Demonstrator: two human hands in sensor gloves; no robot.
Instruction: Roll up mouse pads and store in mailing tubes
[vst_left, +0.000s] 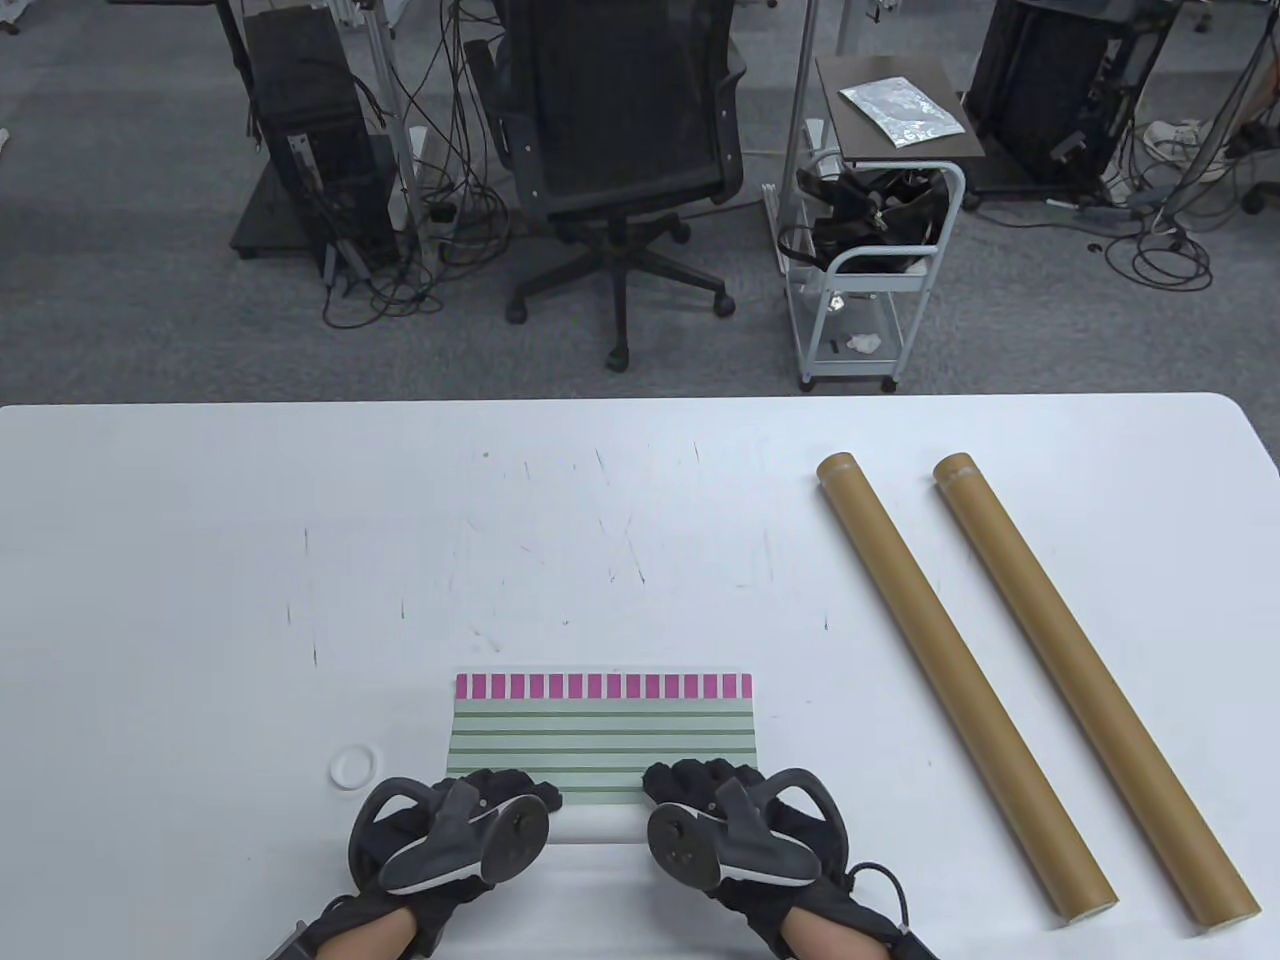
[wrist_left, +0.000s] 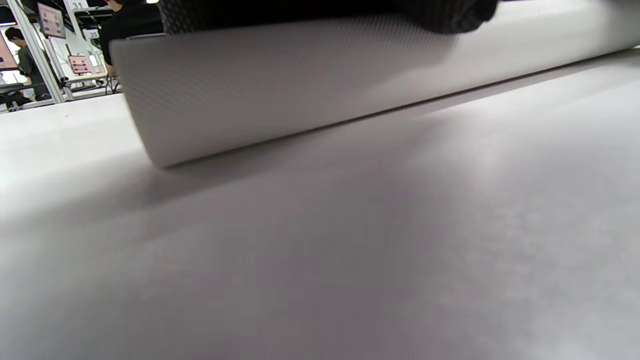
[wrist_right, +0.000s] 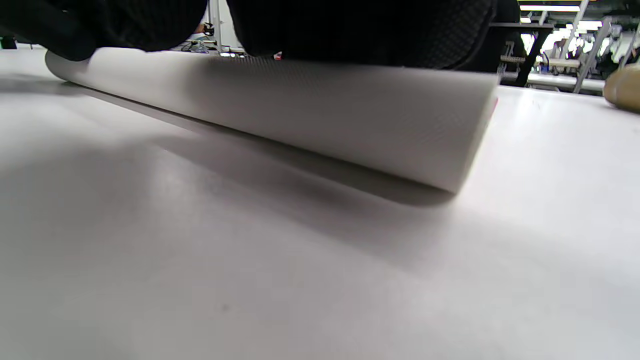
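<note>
Two gloved hands sit on the near end of the mouse pad (vst_left: 602, 735), the left hand (vst_left: 455, 830) and the right hand (vst_left: 735, 825) side by side, fingers curled over a white roll that is already formed under them. From where I stand, the roll shows its pale underside outward, and the wrist views have it lying on the table (vst_left: 300, 560) with the gloves draped over its top. The striped, pink-edged part of the pad lies flat just beyond the fingertips. I judge the rolling is under way, roughly the first third done. Both hands grip the roll. Next they need to push it away evenly, both ends together, or it will cone. Two mailing tubes (vst_left: 960, 685) wait well off to the right of the right hand, and a small white ring (vst_left: 353, 768) lies just left of the left hand.
</note>
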